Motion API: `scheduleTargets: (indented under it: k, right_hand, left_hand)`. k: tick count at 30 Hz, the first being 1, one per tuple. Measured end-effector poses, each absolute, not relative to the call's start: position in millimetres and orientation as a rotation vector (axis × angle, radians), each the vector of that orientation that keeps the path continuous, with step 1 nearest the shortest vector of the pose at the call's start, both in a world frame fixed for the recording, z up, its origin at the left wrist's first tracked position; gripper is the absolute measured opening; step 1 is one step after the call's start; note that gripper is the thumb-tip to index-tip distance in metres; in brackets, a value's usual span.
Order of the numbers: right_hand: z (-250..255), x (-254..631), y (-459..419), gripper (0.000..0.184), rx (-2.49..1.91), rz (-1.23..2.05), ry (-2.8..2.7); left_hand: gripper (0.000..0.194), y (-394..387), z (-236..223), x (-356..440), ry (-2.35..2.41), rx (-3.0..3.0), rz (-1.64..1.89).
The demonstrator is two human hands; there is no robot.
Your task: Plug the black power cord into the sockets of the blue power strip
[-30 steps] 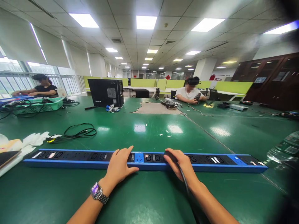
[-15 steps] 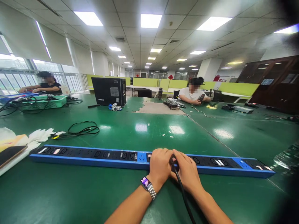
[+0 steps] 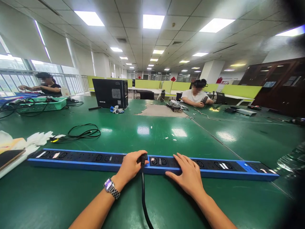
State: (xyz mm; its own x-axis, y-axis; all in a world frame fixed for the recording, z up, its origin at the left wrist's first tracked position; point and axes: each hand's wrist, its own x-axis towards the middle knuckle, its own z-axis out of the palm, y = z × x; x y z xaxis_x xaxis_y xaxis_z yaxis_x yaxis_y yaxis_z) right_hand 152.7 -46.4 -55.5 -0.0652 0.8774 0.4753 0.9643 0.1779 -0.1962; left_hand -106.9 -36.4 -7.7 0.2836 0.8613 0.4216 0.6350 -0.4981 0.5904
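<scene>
A long blue-edged power strip (image 3: 90, 165) with black sockets lies across the green table in front of me. My left hand (image 3: 131, 164) pinches a black power plug (image 3: 143, 157) at the strip's blue socket section, left of the middle. From the plug its thick black cord (image 3: 143, 190) runs down toward me. Whether the plug's pins sit in a socket is hidden. My right hand (image 3: 187, 171) rests on the strip to the right, fingers spread over its top and thumb along the near edge, holding nothing.
A coiled black cable (image 3: 84, 131) lies beyond the strip on the left. Farther back are a black computer case (image 3: 108, 93), gloves (image 3: 116, 109) and a green basket (image 3: 45, 105) of cables. A clear plastic object (image 3: 293, 160) is at right. Two people sit across the table.
My left hand has moved left along the strip with the plug and cord. My right hand has let go of the plug and opened out on the strip.
</scene>
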Motion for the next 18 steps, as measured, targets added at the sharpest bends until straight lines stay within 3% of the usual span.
scheduleTargets:
  k: [5, 10, 13, 15, 18]
  right_hand:
    - [-55, 154, -48, 0.072, -1.729, -0.193, -1.946]
    - [-46, 125, -54, 0.067, -1.522, -0.139, -1.988]
    - [-34, 80, -52, 0.062, -1.331, -0.058, -2.059]
    - [-25, 51, -46, 0.047, -1.216, -0.005, -2.093]
    - [-14, 38, -35, 0.025, -1.084, 0.030, -1.975]
  left_hand:
    - [0.031, -37, -7, -106, 1.489, 2.417, 0.889]
    - [0.095, -43, -15, -124, 1.639, 2.555, 0.759]
    - [0.074, -45, -22, -135, 1.721, 2.566, 0.695]
    - [0.060, -45, -25, -138, 1.706, 2.581, 0.687]
    - [0.060, -44, -25, -138, 1.704, 2.563, 0.704]
